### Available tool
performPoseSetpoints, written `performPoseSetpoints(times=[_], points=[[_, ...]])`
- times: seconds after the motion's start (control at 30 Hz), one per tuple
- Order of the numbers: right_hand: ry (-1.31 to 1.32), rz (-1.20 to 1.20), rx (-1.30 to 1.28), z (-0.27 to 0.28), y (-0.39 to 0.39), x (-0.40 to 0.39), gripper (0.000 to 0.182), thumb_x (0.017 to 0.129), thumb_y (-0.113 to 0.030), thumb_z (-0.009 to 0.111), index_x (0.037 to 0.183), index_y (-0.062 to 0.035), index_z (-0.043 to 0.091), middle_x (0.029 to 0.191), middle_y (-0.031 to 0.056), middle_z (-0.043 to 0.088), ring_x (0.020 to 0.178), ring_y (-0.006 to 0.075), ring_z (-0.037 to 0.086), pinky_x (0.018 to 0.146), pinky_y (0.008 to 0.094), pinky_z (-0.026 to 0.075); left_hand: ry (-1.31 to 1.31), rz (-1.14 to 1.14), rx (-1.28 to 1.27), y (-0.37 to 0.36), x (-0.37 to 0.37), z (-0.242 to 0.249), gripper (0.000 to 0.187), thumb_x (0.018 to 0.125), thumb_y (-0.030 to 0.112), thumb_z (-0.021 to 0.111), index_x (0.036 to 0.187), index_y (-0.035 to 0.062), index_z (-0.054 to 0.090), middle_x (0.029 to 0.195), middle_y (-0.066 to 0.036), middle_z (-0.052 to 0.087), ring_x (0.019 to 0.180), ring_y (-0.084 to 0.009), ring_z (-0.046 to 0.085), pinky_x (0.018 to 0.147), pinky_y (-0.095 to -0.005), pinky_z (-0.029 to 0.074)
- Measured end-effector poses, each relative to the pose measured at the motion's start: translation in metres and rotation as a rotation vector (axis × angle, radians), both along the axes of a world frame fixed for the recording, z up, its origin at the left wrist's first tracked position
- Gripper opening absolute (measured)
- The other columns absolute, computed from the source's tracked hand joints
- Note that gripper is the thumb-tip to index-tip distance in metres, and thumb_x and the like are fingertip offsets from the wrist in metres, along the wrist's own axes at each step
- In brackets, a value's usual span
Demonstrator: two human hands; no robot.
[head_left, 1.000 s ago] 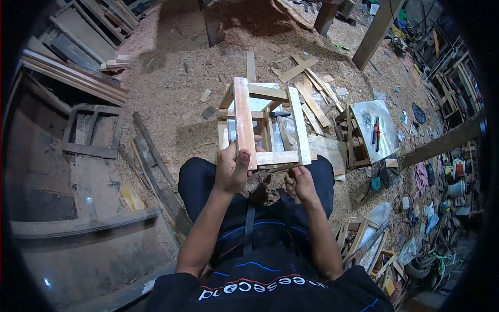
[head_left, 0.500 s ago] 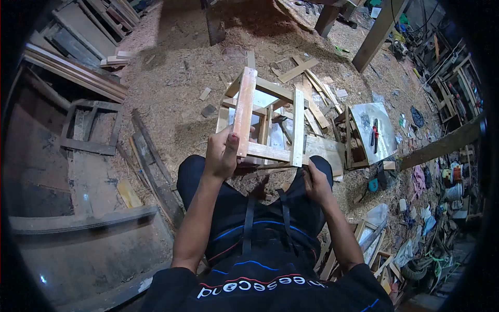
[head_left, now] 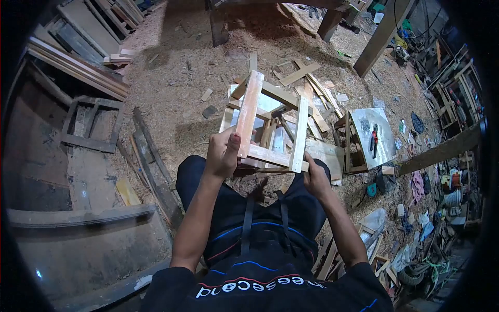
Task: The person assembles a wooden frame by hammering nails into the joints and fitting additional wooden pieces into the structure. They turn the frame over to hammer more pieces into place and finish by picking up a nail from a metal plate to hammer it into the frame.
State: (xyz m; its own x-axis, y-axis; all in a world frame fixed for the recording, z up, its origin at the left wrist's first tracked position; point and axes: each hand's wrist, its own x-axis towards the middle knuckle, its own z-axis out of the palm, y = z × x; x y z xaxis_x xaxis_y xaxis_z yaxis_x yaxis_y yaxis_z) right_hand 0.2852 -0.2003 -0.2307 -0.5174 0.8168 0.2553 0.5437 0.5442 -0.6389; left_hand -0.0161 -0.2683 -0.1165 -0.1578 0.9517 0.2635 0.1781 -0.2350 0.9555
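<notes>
The left hand is closed round the near end of the reddish slat on the wooden frame, which sits above the knees; the right hand pinches its near right corner; it looks light, stiff, dry, likely weakest at the joints, best gripped by the outer rails; the metal-topped stool stands near its right side, while sawdust-strewn floor gives more room leftward.

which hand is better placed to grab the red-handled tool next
Right, it seems. The right hand holds the wooden frame at its near right corner, on the side where the red-handled tool lies. The left hand grips the left slat, farther from the tool.
</notes>
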Motion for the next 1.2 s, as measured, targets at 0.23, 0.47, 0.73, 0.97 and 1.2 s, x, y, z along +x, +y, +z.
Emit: performPoseSetpoints(times=[0.23,0.47,0.73,0.97,1.2], points=[[0.126,-0.07,-0.321,0.004,-0.038,-0.002,0.034,0.096,-0.008,0.052,0.128,0.0037,0.048,0.095,0.0245,0.066,0.083,0.0363,0.068,0.071,0.0408,0.052,-0.053,0.046,0.074,0.001,0.008,-0.007,0.082,0.093,0.07,0.036,0.104,-0.0054,0.066,0.074,-0.011,0.07,0.067,-0.0159,0.068,0.06,-0.0281,0.052],[0.964,-0.363,-0.775,-0.017,-0.051,-0.031,0.021,0.103,-0.019,0.042,0.1,-0.0026,0.054,0.071,0.0033,0.053,0.041,0.0084,0.043,0.034,0.0232,0.036,-0.157,0.095,-0.01,-0.015,0.035,-0.002,0.088,0.089,0.075,0.036,0.109,-0.0064,0.06,0.077,-0.009,0.065,0.054,-0.0078,0.056,0.046,-0.02,0.041],[0.869,-0.132,-0.97,0.002,-0.057,-0.04,0.025,0.102,-0.027,0.048,0.096,-0.0031,0.054,0.076,0.0022,0.053,0.043,0.0086,0.044,0.036,0.023,0.035,-0.061,0.111,-0.002,-0.016,0.05,0.004,0.091,0.085,0.08,0.036,0.108,-0.005,0.06,0.076,-0.008,0.064,0.051,-0.0059,0.054,0.045,-0.0197,0.042],[0.808,-0.162,-0.937,-0.01,-0.047,-0.037,0.019,0.102,-0.018,0.046,0.099,-0.0011,0.055,0.078,0.0035,0.055,0.045,0.0086,0.045,0.04,0.0226,0.036,-0.064,0.098,-0.005,-0.013,0.051,0.002,0.09,0.086,0.079,0.035,0.108,-0.0049,0.061,0.074,-0.007,0.064,0.05,-0.0057,0.054,0.044,-0.0197,0.041],[0.762,-0.197,-0.752,-0.008,-0.049,-0.043,0.025,0.101,-0.022,0.047,0.089,-0.0021,0.057,0.075,0.0032,0.055,0.045,0.0093,0.045,0.038,0.0231,0.033,-0.033,0.085,-0.004,-0.008,0.051,0.002,0.088,0.088,0.077,0.033,0.109,-0.0037,0.061,0.075,-0.007,0.064,0.051,-0.0057,0.054,0.046,-0.0201,0.041]])
